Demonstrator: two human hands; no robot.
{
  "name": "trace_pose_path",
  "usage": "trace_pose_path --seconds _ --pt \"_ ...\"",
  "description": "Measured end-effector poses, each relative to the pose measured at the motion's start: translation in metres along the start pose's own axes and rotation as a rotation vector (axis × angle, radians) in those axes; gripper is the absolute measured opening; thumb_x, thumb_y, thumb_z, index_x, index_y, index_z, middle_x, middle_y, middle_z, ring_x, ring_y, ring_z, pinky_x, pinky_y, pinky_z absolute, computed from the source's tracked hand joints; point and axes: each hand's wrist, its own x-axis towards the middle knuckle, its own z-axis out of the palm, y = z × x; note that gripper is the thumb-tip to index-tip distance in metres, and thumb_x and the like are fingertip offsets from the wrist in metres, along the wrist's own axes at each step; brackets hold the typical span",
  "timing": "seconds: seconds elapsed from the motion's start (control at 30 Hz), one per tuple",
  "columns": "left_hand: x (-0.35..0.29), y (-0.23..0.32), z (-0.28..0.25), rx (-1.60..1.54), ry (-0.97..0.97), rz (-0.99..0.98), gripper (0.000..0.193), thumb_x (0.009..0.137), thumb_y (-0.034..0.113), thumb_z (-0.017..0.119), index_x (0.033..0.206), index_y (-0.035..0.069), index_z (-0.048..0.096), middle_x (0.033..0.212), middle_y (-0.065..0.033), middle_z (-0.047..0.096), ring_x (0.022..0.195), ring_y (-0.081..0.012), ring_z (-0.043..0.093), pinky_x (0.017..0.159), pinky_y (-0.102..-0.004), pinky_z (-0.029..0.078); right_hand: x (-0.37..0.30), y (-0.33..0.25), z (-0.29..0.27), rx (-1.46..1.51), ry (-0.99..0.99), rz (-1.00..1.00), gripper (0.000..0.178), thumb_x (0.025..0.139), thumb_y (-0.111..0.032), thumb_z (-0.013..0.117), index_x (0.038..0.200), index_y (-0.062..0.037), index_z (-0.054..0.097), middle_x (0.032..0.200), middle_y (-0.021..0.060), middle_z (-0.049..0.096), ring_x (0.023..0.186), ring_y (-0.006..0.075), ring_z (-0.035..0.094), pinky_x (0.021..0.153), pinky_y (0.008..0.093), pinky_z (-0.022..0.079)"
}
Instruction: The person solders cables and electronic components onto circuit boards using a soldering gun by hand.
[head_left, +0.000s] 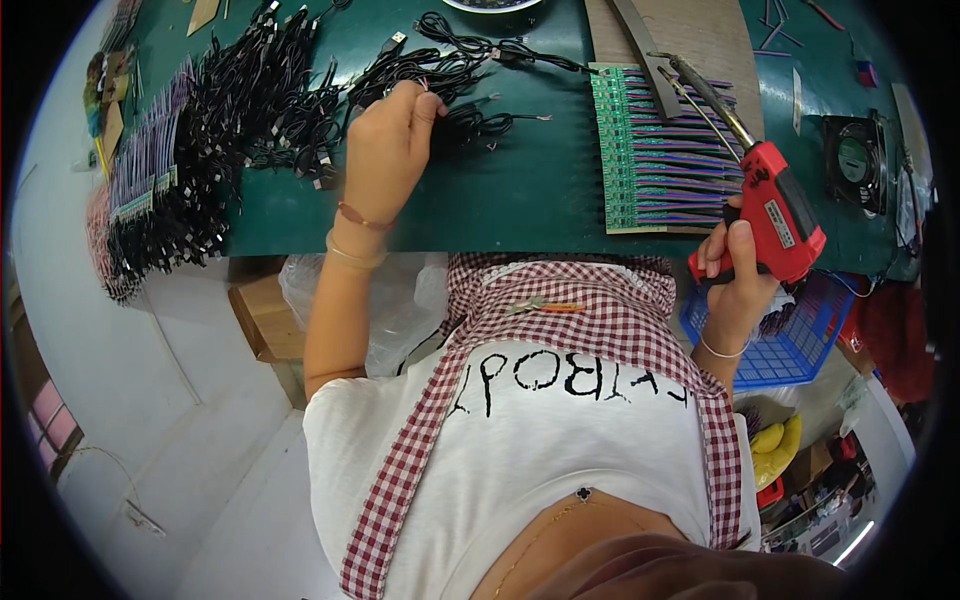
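Observation:
My left hand [388, 150] is closed in a pinch over a pile of black USB cables [440, 72]; a thin reddish wire end shows at its fingertips, and the rest of that cable is lost among the others. My right hand [738, 270] grips a red soldering gun [782, 212] by its handle. The gun's metal tip points up and left, over a row of green circuit boards [620, 150]. Purple, red and dark wires run rightward from the boards in parallel lines. A grey metal bar [645, 55] lies across their upper part.
Bundled cables with boards [150, 195] hang over the green table's left edge. A small black fan [855, 165] stands at the right. Below the table edge are a blue plastic basket [790, 345] and a cardboard box [265, 315]. A round bowl [490, 5] is at the far edge.

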Motion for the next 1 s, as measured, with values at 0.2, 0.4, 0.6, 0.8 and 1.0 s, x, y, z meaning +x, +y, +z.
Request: trace_pose_path --seconds 0.2,0.4,0.6,0.8,1.0 --pt "0.0 0.003 0.011 0.049 0.107 0.362 0.013 0.083 0.007 0.048 0.09 0.0 0.056 0.088 -0.0113 0.06 0.076 -0.0259 0.055 0.073 -0.0319 0.044 0.0 -0.001 0.003 0.024 -0.043 -0.038 0.027 0.087 -0.012 0.053 0.107 0.0046 0.048 0.059 0.0066 0.048 0.044 0.0092 0.039 0.043 0.0238 0.033" --pt "-0.018 -0.011 0.0 -0.071 0.09 0.256 0.022 0.072 -0.001 0.056 0.094 0.001 0.056 0.096 -0.0128 0.056 0.088 -0.0295 0.053 0.079 -0.036 0.042 0.0 -0.002 0.002 -0.003 -0.003 -0.045 0.026 0.088 -0.012 0.052 0.108 0.0046 0.047 0.059 0.0067 0.048 0.043 0.0091 0.039 0.043 0.0234 0.034" --pt "-0.014 -0.008 -0.003 -0.065 -0.088 0.08 0.021 0.076 -0.002 0.058 0.098 -0.001 0.054 0.094 -0.0127 0.053 0.087 -0.0258 0.054 0.075 -0.0323 0.044 0.001 0.0 0.003 0.054 -0.041 -0.039 0.025 0.089 -0.011 0.051 0.107 0.0041 0.047 0.059 0.007 0.048 0.043 0.0089 0.038 0.043 0.0236 0.035" --pt "-0.001 0.026 -0.017 -0.254 -0.031 0.042 0.012 0.082 0.0 0.047 0.092 -0.001 0.053 0.082 -0.0087 0.051 0.069 -0.0165 0.051 0.062 -0.0267 0.042 0.0 -0.004 0.001 0.16 -0.055 -0.02 0.028 0.088 -0.01 0.051 0.111 0.004 0.046 0.061 0.0067 0.048 0.045 0.0092 0.039 0.046 0.0236 0.035" --pt "-0.012 0.095 0.011 -0.637 -0.331 -0.056 0.01 0.084 0.008 0.051 0.091 0.001 0.053 0.062 -0.0091 0.051 0.059 -0.0211 0.048 0.056 -0.0307 0.039 0.005 -0.014 0.036 0.209 -0.064 0.063 0.031 0.08 0.0 0.061 0.109 0.0051 0.049 0.088 0.0109 0.062 0.071 0.0157 0.06 0.067 0.029 0.05"
